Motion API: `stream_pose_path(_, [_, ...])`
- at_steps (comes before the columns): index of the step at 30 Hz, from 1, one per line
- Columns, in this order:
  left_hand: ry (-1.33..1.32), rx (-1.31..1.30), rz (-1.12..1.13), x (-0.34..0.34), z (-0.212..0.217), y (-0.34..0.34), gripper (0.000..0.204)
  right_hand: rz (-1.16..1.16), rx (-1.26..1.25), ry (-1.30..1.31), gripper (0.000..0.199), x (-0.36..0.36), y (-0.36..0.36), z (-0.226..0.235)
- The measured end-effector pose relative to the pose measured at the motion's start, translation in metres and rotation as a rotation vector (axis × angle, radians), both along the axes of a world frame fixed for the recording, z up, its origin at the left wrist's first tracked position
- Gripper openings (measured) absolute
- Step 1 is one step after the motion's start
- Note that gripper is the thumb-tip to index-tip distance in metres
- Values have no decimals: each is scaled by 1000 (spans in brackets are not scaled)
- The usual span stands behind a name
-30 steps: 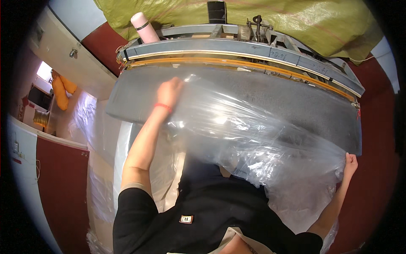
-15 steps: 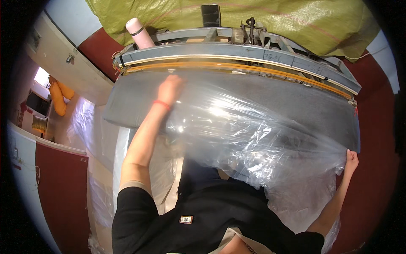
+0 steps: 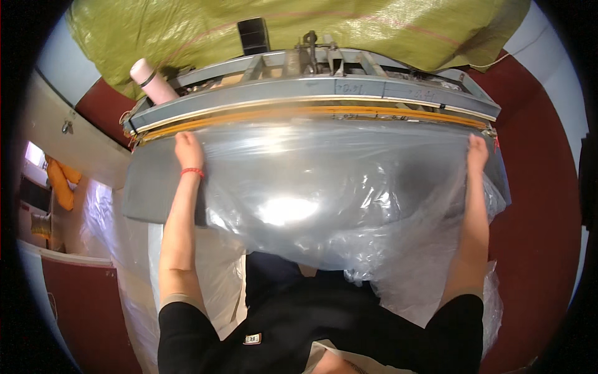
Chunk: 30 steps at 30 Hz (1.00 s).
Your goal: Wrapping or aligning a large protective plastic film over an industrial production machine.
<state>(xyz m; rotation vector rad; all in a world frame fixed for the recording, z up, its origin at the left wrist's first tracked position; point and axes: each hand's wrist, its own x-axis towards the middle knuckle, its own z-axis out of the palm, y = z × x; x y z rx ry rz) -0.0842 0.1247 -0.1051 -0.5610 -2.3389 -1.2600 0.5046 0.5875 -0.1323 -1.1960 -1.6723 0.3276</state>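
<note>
A wide sheet of clear plastic film stretches between my two hands, over a dark grey padded work surface. My left hand is closed on the film's far left corner and wears a red bracelet at the wrist. On the opposite side my right hand grips the far right edge with bent fingers. The film's far edge runs nearly straight, just short of the orange strips along the metal frame. Its near part hangs in creases toward my lap and down on the right.
Beyond the surface stands a grey metal frame with a clamp-like fitting. A pink bottle leans at its left end. Behind lie a yellow-green tarp and a dark phone-like slab. More plastic sheeting lies at left.
My right hand has risen from the near right to the far right, pulling the film's edge straight and spreading it wider. The view has shifted, and my left hand sits farther left.
</note>
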Motion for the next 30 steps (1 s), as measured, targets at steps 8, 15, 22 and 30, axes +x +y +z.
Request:
stream_pose_path(8, [0, 90, 73, -47, -7, -2, 28, -12, -52, 205, 22, -79, 5, 11])
stream_pose_path(15, [-107, 199, 180, -50, 3, 2, 22, -136, 93, 203, 18, -72, 21, 7])
stream_pose_path(22, [-100, 258, 300, -53, -2, 2, 25, -159, -124, 514, 13, -62, 14, 20])
stream_pose_path(30, [-336, 335, -476, 20, 52, -47, 12, -137, 244, 139, 25, 5, -108, 92])
